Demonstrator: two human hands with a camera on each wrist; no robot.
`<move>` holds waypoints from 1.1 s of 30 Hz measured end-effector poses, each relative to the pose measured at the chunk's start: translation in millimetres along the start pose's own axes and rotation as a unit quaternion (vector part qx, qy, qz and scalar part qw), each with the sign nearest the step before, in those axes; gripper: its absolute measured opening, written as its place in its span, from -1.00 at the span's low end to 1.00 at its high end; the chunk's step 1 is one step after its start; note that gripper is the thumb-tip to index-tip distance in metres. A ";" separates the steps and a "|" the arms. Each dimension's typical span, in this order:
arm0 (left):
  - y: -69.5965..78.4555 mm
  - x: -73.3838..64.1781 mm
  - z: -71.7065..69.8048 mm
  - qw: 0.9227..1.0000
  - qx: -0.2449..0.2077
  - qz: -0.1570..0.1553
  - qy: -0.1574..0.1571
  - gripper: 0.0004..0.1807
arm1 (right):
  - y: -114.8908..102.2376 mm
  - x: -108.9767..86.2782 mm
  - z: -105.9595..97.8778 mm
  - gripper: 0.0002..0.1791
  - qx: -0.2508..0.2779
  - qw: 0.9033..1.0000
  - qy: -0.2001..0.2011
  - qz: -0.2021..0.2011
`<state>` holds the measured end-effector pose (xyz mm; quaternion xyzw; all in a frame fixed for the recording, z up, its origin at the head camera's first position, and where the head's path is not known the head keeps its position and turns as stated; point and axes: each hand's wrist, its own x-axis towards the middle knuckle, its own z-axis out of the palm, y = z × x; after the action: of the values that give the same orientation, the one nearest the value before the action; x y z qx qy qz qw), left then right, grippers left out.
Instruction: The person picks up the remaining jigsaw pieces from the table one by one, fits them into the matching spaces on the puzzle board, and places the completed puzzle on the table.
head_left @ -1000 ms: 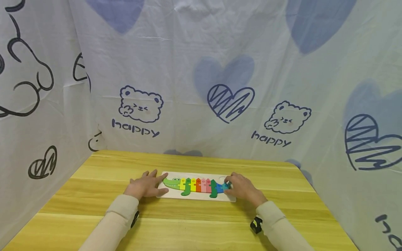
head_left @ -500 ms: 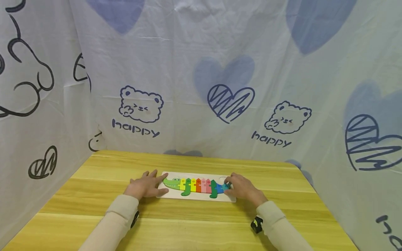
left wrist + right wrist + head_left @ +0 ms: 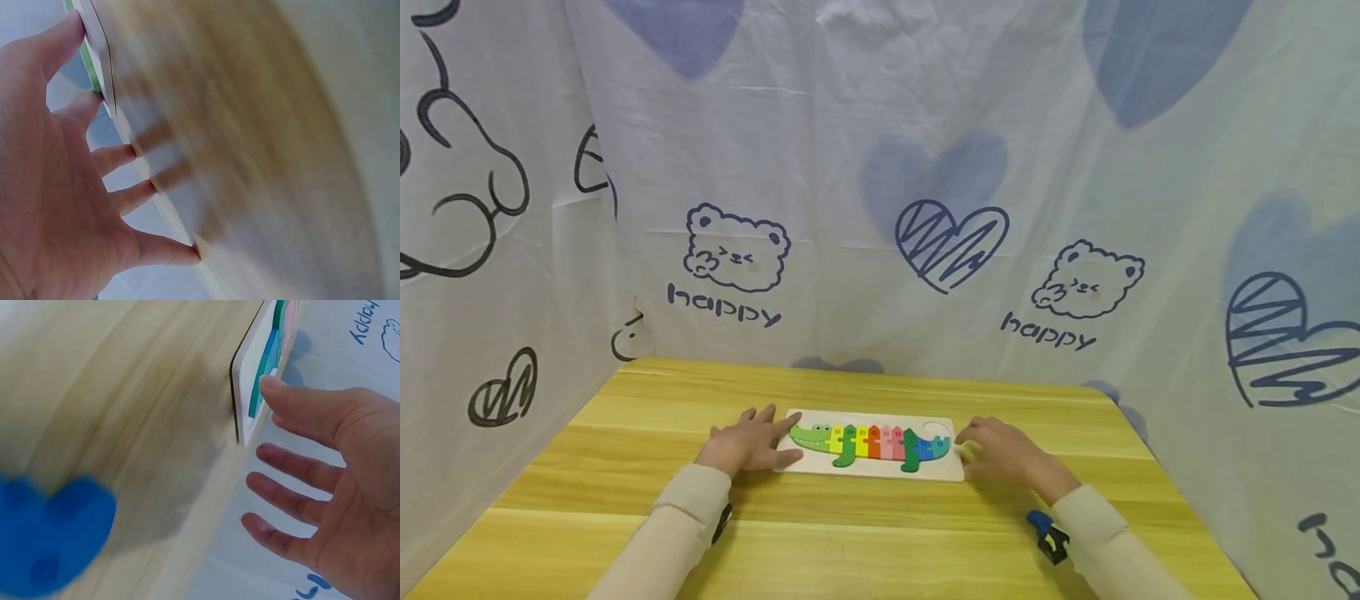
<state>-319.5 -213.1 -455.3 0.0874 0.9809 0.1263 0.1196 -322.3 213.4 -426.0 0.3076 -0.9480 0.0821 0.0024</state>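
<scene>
A crocodile puzzle (image 3: 886,443) with brightly coloured pieces lies in a white board (image 3: 872,472) on the wooden table. My left hand (image 3: 747,446) rests at the board's left end, fingers spread, with the thumb and index finger on its edge; the other fingertips touch the table in the left wrist view. My right hand (image 3: 1003,454) is at the board's right end, fingers loosely bent and apart. In the right wrist view its thumb tip overlaps the teal piece (image 3: 257,387) and nothing shows between the fingers. A curled outline (image 3: 935,429) shows above the teal piece.
A blue shape with rounded lobes (image 3: 53,537) shows close to the right wrist camera, beside the black wrist device (image 3: 1054,546) in the head view. A white cloth (image 3: 850,100) with hearts and bears hangs behind the table (image 3: 850,550).
My right hand has moved right, off the teal piece and the board's right end, uncovering both. The blue shape now shows by the right wrist. My left hand has not moved.
</scene>
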 end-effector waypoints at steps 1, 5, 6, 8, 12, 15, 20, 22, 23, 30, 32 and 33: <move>0.0 0.0 0.0 1.000 0.000 0.000 0.000 -0.09 | 0.8 -3.7 -2.1 -0.57 -0.005 1.000 0.000 -0.008; -0.2 -0.2 0.2 1.000 0.001 -0.001 -0.001 -0.09 | 4.1 -20.1 -9.9 -0.57 -0.032 0.998 0.001 -0.051; -0.1 -0.2 0.1 1.000 0.001 -0.001 -0.001 -0.09 | 4.8 -24.6 -12.0 -0.57 -0.038 0.997 0.000 -0.060; 0.0 -0.2 0.0 1.000 0.000 -0.001 -0.001 -0.09 | 6.6 -33.8 -15.7 -0.58 -0.042 0.996 -0.005 -0.073; -0.1 0.1 0.0 1.000 0.001 -0.001 -0.001 -0.10 | 11.3 -53.2 -22.3 -0.62 -0.030 0.997 -0.029 -0.068; -0.3 0.4 0.2 1.000 0.005 0.001 -0.001 -0.10 | 16.5 -66.9 -24.9 -0.63 -0.023 0.997 -0.049 -0.058; -0.2 0.3 0.2 1.000 0.006 0.001 -0.002 -0.10 | 27.3 -86.2 -27.9 -0.58 -0.022 0.995 -0.072 -0.068; 0.0 0.2 -0.1 1.000 0.005 0.000 -0.004 -0.10 | 31.6 -92.2 -28.1 -0.55 -0.015 0.994 -0.081 -0.075; 0.1 0.1 -0.2 1.000 0.004 0.000 -0.004 -0.10 | 33.7 -94.8 -27.7 -0.54 -0.009 0.993 -0.083 -0.079; 0.4 -1.1 -1.5 1.000 0.005 0.001 -0.003 -0.10 | 39.6 -104.1 -22.7 -0.49 0.037 0.990 -0.100 -0.089; 0.9 -1.2 -1.5 1.000 0.005 0.002 -0.003 -0.10 | 40.9 -104.9 -21.3 -0.49 0.045 0.989 -0.103 -0.094; 1.2 -1.1 -1.4 1.000 0.006 0.003 -0.003 -0.10 | 41.5 -105.2 -20.8 -0.50 0.049 0.989 -0.105 -0.097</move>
<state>-318.6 -212.5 -453.4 0.0910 0.9809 0.1208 0.1220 -262.1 311.0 -417.7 0.4046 -0.9035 0.0947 -0.1043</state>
